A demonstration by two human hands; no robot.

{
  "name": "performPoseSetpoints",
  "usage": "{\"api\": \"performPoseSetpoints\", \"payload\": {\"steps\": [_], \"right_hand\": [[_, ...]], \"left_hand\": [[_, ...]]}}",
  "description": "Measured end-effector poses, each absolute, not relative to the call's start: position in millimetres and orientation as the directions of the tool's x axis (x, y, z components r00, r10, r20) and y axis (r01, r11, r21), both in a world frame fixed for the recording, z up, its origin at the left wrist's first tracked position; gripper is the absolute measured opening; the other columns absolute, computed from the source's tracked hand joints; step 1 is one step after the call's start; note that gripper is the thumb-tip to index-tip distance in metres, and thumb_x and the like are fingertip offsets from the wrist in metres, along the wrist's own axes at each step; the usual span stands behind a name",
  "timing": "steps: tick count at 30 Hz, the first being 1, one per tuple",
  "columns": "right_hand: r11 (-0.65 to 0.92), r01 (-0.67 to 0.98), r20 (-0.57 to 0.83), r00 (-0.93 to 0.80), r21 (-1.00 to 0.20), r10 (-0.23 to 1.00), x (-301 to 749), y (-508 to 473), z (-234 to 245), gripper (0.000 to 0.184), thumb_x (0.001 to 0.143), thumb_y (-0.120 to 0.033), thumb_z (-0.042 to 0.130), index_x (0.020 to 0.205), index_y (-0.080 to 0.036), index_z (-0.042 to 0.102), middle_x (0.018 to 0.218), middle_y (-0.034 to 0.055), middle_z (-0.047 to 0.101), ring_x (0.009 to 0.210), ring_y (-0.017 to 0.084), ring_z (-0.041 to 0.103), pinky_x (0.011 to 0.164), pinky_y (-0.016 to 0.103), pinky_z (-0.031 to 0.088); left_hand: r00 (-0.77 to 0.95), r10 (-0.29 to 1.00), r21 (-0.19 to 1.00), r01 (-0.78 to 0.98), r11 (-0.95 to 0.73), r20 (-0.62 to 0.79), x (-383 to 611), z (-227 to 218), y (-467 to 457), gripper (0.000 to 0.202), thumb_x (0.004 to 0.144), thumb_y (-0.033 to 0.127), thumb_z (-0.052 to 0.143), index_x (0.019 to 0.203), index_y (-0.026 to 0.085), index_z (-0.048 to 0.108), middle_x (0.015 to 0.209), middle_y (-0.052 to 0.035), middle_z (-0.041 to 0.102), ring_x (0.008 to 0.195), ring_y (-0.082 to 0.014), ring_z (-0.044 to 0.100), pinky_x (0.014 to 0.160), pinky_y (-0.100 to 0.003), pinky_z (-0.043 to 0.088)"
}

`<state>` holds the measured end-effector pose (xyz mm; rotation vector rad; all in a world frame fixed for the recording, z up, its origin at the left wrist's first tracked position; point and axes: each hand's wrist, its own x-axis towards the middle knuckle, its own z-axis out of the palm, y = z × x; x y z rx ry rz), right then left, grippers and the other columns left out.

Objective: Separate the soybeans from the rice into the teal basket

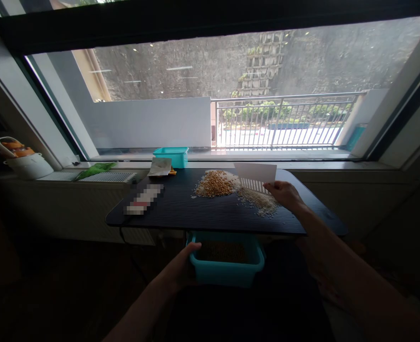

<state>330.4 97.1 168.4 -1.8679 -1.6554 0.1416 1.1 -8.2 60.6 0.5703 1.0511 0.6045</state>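
Note:
My right hand [283,194] pinches the lower right part of a white card [254,171], held upright over the table. The card's lower part is striped, like the teeth of a comb. Its lower edge meets a spread of pale rice-like grains [261,203]. Just left of it lies a heap of yellow-brown kernels [217,184] on more white grains. Below the table's front edge, my left hand [185,259] grips the left rim of a teal plastic basin [227,273], thumb over the edge. Dark, grainy contents [222,251] fill its bottom; their kind is unclear.
Beneath a wide window stands a dark table [181,209]. A second teal bin [174,156], a crumpled packet [160,167] and a blurred-out flat item [144,199] are at its back and left. A white pot [30,166] and green cloth [96,170] rest farther left.

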Motion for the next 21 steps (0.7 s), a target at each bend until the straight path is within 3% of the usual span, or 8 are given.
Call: {"api": "performPoseSetpoints", "payload": {"steps": [8,21], "right_hand": [[0.094,0.764,0.308,0.141,-0.639,0.941,336,98,162,0.051,0.073,-0.058,0.052,0.079,-0.012,0.072,0.054,0.0022,0.057,0.055,0.016,0.051,0.05,0.026,0.033],[0.115,0.747,0.309,0.125,-0.654,0.943,336,87,162,0.047,0.071,-0.058,0.055,0.075,-0.014,0.073,0.054,0.0017,0.058,0.056,0.016,0.052,0.049,0.026,0.036]], "left_hand": [[0.349,0.685,0.684,-0.15,0.714,-0.639,5,60,-6,0.067,0.073,0.058,0.055,0.125,0.018,0.043,0.109,-0.0119,0.058,0.092,-0.0263,0.06,0.074,-0.037,0.049],[0.325,0.691,0.682,-0.162,0.714,-0.646,3,58,-6,0.066,0.069,0.059,0.059,0.12,0.02,0.046,0.096,-0.0081,0.06,0.085,-0.0238,0.061,0.073,-0.036,0.049]]}}
